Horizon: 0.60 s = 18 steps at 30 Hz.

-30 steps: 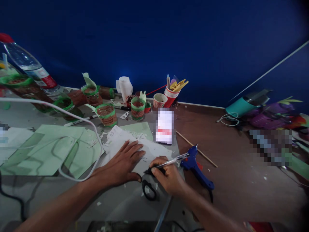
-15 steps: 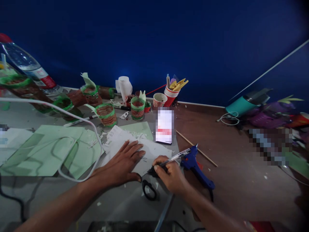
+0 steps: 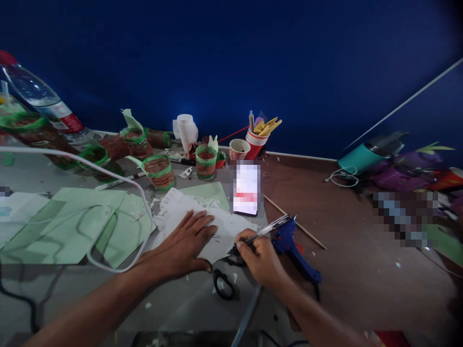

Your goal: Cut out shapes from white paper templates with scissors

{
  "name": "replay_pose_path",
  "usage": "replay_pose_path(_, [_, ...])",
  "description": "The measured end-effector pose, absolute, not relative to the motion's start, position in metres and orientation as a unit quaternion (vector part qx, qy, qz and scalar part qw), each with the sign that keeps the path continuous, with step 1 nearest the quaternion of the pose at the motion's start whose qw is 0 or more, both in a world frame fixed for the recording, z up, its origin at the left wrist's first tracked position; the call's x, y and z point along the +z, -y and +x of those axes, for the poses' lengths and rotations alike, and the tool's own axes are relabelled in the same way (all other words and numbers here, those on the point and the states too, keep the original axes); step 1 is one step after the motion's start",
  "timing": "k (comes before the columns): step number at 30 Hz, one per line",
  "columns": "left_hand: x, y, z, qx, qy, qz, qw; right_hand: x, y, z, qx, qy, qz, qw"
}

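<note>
My left hand (image 3: 184, 243) lies flat with fingers spread on a sheet of white paper (image 3: 231, 224). To its right, my right hand (image 3: 258, 253) grips a pen (image 3: 269, 227), whose tip points down at the paper's lower edge. A few drawn lines show on the sheet beside my left fingers. Scissors with black handles (image 3: 223, 285) lie just below the paper, partly hidden. The blue glue gun (image 3: 294, 250) rests on the table right beside my right hand. Beyond the paper, a lit phone (image 3: 246, 189) stands out, its screen blurred.
Several brown cups with green rims, one of them here (image 3: 159, 172), line the back left. A red cup (image 3: 256, 144) holds yellow tools. Green paper sheets (image 3: 83, 224) and a white cable (image 3: 141, 188) lie at left. A wooden stick (image 3: 307, 231) crosses the brown tabletop.
My right hand has slid slightly to the right with the pen, along the paper's lower edge. A drawn line now shows behind the tip. My left hand stays in place.
</note>
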<state>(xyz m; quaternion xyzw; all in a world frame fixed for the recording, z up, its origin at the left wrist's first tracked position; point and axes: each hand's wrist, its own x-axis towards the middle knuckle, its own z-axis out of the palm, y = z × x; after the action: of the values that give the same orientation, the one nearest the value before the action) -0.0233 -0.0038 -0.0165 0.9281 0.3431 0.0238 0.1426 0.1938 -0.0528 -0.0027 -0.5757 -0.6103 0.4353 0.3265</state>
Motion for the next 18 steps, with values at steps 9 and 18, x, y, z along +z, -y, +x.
replay_pose_path(9, [-0.0163,0.0031,-0.0231,0.025,-0.342,0.928,0.145,-0.0057,0.0511,0.1980,0.433,0.600,-0.570,0.357])
replay_pose_path(18, [-0.0169,0.0043,-0.0228,0.031,-0.345,0.926,0.149,-0.0096,0.0531,0.1924,0.472,0.597,-0.523,0.384])
